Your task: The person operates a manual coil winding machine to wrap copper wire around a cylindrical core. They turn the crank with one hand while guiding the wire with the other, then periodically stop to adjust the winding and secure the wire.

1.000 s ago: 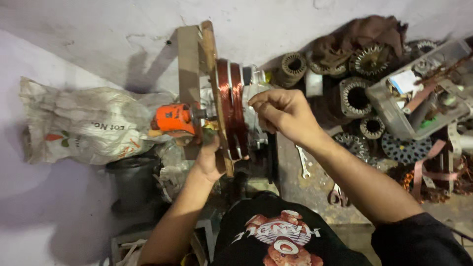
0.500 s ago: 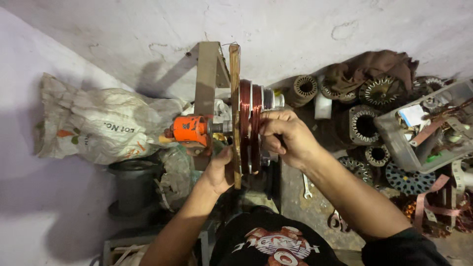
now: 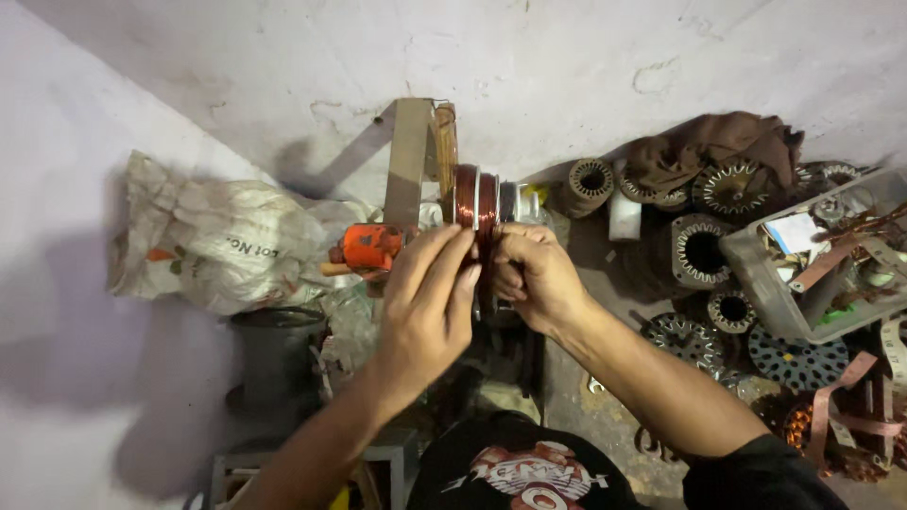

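While both forearms reach forward, the left hand lies flat, fingers spread against the copper coil. The right hand curls, pinching the coil's lower edge.

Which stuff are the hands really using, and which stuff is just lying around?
In use:
left hand
right hand
copper wire coil
wooden winding frame

Lying about:
white sack
orange tool
metal motor cores
grey tray of parts
brown cloth

Lower copper coil — covered by both hands, grey tray — cut by right edge, tray contents indistinct
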